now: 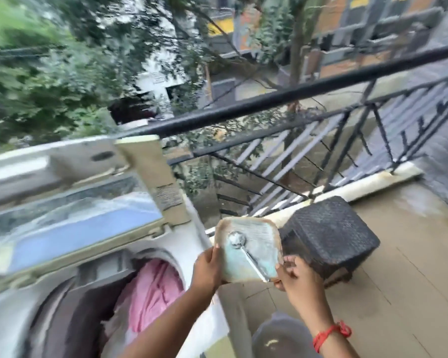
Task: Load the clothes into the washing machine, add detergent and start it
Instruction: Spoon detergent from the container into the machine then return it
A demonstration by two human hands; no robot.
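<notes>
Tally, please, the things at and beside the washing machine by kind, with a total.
Washing machine, lid up: 1
Pink cloth in the drum: 1
Detergent tub, gripped by left hand and right hand: 1
Spoon in the tub: 1
Dark wicker stool: 1
Grey bucket: 1
Total: 6

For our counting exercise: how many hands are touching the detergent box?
2: the left hand grips the detergent box at its left edge; the right hand holds its lower right corner by the spoon handle.
</notes>
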